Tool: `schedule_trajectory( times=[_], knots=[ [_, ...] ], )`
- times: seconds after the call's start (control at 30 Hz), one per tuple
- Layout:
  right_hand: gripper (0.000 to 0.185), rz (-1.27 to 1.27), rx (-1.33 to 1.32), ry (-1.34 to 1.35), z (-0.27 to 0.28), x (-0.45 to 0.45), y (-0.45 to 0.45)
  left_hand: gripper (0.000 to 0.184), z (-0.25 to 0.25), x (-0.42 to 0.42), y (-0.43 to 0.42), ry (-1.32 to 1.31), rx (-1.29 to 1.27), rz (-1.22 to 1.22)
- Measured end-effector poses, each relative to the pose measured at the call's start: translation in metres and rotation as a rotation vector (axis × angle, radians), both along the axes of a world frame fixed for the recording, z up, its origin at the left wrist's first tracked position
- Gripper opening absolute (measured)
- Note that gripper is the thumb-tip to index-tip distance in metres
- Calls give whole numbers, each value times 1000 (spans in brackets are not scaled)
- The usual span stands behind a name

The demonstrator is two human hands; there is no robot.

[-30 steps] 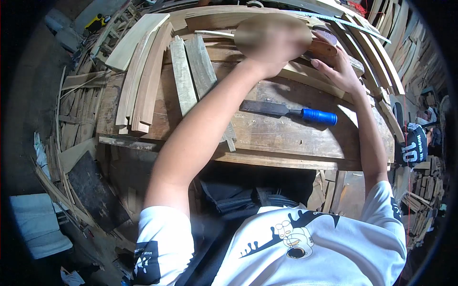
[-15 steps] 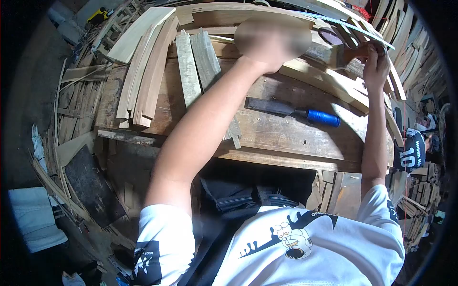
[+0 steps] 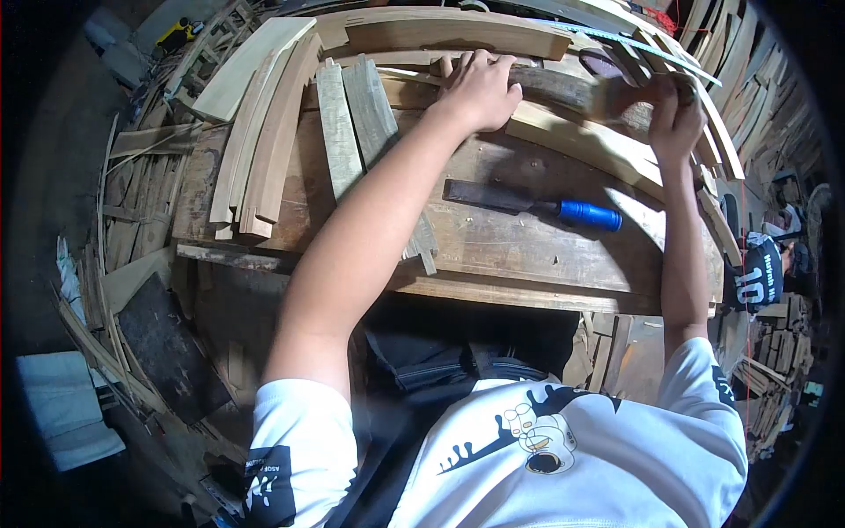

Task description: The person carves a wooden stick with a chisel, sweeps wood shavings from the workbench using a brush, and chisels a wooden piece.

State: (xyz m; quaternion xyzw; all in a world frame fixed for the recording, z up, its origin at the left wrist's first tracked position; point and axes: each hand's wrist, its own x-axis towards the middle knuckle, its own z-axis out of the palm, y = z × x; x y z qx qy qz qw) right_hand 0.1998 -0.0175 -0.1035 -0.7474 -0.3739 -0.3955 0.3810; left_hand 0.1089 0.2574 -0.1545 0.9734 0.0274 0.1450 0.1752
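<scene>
My left hand (image 3: 480, 92) lies over a dark, worn wooden piece (image 3: 559, 86) at the far side of the bench, its fingers bent over it and its thumb pointing right. In my right hand (image 3: 678, 123) is what looks like a flat brush (image 3: 641, 95) with a brown wooden handle. Motion blurs its front end, which is over the right part of the worn piece. Closer to me, a wide chisel (image 3: 585, 215) with a blue handle lies flat on the bench. A pale curved wooden strip (image 3: 585, 145) lies just beyond the chisel.
Curved wooden pieces (image 3: 282, 145) are stacked on the left of the wooden bench (image 3: 510, 251), beside two rough strips (image 3: 339, 132). A blue-white measuring tape (image 3: 647, 46) stretches along the far right. Wood heaps (image 3: 775, 352) surround the bench. Another person's dark shirt (image 3: 759, 275) shows at right.
My right hand has moved a little to the left with the brush. My left hand, blurred out before, is now visible and slightly further left. The chisel stays on the bench.
</scene>
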Motion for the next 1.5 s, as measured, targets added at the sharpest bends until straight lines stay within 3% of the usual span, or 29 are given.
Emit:
schedule_trajectory(
  times=[0.17, 0.2, 0.37, 0.5, 0.7, 0.8, 0.87, 0.9, 0.93, 1.0, 1.07, 1.2, 1.27, 1.33, 1.4, 1.47, 1.5],
  knots=[
    [14, -75, -178, -150, 2, -10, 1, 57, 4, -1, 1, 23, -31, -19],
    [15, -3, -144, -23, -3, -15, 7, 57, 5, -2, 1, 26, -17, -16],
    [14, 300, -47, 127, -15, -45, 42, 57, 4, -2, 0, 14, -10, -15],
    [16, 44, 41, 93, -17, -16, 13, 56, -4, 0, 4, -43, -22, -28],
    [12, 79, 61, -39, -9, -16, 12, 52, 4, -4, 1, -11, -47, -37],
    [12, 233, 34, 175, -21, -35, 27, 48, 7, -6, 1, -18, -68, -31],
    [12, 342, -12, 482, -24, -43, 28, 48, 8, -4, 1, 14, -81, -25],
    [12, 375, 35, 402, -29, -36, 28, 49, 8, -5, 1, 14, -87, -26],
    [13, 245, -55, 291, -22, -34, 21, 49, 9, -6, 1, 16, -93, -22],
    [15, 278, 65, 128, -14, -21, 16, 48, 9, -6, 2, 1, -93, -23],
    [15, 161, 125, 209, -18, -12, 1, 48, 8, -7, 3, -23, -98, 1],
    [16, 150, -83, -37, -22, -13, 6, 49, 15, -10, 8, 28, -96, 60],
    [14, 328, 64, 215, -37, -24, 22, 48, 16, -9, 11, 37, -96, 59],
    [14, 360, -30, 445, -39, -40, 28, 47, 14, -9, 14, 26, -101, 37],
    [12, 260, -46, 332, -31, -37, 24, 47, 13, -10, 16, 35, -80, 25],
    [12, 235, 130, 168, -19, -26, 18, 47, 16, -9, 21, 67, -85, -7],
    [13, 82, 48, 173, -13, -19, 6, 49, 17, -9, 23, 67, -96, -14]
  ],
)
